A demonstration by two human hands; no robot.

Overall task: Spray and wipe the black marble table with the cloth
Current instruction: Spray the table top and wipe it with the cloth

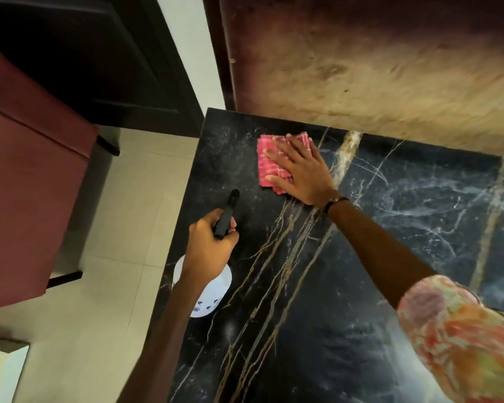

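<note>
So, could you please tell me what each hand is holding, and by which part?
The left hand grips the spray bottle by its black trigger head. The right hand holds nothing; it presses flat on the pink cloth.

Right hand (298, 173) flat on cloth (266, 164)

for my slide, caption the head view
Right hand presses pink cloth on black marble table; left hand grips spray bottle.
</note>
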